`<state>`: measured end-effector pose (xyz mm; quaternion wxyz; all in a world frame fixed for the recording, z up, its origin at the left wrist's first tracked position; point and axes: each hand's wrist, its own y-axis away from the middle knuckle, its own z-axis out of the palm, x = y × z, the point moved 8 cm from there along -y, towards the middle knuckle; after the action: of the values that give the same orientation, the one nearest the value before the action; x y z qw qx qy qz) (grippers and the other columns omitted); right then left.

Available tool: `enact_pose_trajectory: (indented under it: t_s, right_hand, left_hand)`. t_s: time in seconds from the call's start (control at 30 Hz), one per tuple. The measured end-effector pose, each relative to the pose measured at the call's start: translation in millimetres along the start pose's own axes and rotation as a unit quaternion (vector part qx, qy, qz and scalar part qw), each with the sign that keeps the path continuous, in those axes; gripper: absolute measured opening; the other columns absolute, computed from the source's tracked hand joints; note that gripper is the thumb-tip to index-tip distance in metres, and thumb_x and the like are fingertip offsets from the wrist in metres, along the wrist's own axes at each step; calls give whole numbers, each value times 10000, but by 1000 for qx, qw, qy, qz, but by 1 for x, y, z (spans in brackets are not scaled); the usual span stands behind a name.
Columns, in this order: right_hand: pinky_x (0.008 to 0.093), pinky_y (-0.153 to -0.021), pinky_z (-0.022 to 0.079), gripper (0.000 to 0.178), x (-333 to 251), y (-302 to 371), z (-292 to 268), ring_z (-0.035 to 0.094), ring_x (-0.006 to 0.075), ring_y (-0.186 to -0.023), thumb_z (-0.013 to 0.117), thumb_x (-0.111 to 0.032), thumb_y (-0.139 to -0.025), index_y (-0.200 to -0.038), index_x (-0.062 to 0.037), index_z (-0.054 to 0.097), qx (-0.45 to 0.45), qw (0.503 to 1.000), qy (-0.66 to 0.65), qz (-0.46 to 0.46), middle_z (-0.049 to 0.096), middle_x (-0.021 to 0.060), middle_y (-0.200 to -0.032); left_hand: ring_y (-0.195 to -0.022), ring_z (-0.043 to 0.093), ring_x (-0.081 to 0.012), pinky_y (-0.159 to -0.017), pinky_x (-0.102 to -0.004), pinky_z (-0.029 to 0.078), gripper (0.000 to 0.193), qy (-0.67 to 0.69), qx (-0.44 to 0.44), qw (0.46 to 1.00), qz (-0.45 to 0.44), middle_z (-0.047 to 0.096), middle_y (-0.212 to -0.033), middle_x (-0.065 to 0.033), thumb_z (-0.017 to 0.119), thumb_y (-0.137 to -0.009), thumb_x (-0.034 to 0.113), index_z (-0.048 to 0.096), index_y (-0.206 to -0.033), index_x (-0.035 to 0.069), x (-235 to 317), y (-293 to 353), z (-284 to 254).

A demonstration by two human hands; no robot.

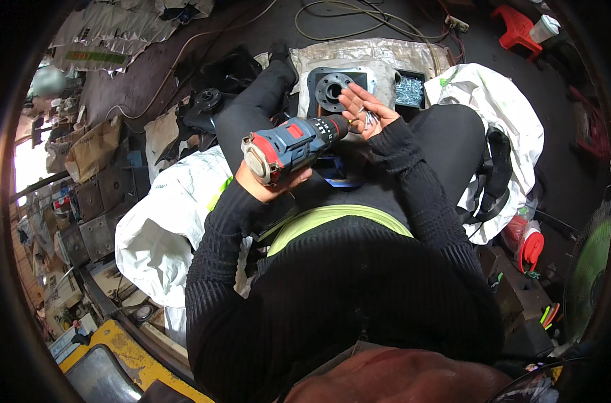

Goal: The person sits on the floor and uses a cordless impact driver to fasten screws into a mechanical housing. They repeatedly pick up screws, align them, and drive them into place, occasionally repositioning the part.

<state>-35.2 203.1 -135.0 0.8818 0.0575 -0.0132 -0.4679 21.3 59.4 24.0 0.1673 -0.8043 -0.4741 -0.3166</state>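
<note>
A dark, flat floor [483, 47] spreads out beyond the drill. Crumpled white sacks [159, 232] lie in soft folds left and right of it. The blue-grey drill [298, 142], hard plastic with red patches and a rounded back, sits in the left hand [278, 187], fingers wrapped round its grip. Beside its nose, the right hand [371, 113] is palm up, fingers loosely open, with small shiny metal screws [368, 119] on it. Past the nose rests a round black flange [323, 86], ringed with holes; farther right, a dark rectangular bin [410, 106] holds silvery pieces [408, 90].
</note>
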Motion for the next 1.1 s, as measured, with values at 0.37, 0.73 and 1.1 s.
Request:
enact_pose_trajectory:
  t_s: [0.37, 0.73, 1.1]
  right_hand:
    - [189, -609, 518, 415, 12, 5, -22, 593, 112, -850, 483, -162, -887, -1258, -29, 353, 96, 974, 202, 26, 552, 108, -1099]
    - [156, -328, 262, 309, 20, 7, -32, 327, 20, -445, 497, -241, -887, -1108, -24, 504, 92, 958, 247, 112, 447, -20, -674]
    - [142, -341, 248, 478, 33, 8, -24, 266, 29, -465, 506, -328, -867, -1130, 69, 463, 13, 963, 194, 189, 306, -33, -614]
  left_hand:
    - [-898, 566, -235, -806, -330, 449, 432, -108, 8, 993, 54, 588, -973, -92, 721, -691, 229, 550, -1044, 47, 6, -1, -3]
    - [-518, 520, -106, -463, -242, 416, 317, 302, 2, 914, -270, 568, -684, -31, 711, -726, 145, 535, -952, 11, -29, 25, -3]
    - [-528, 516, -96, -465, -239, 411, 305, 327, 2, 914, -239, 570, -687, -24, 712, -726, 148, 545, -950, 25, -37, 31, -2]
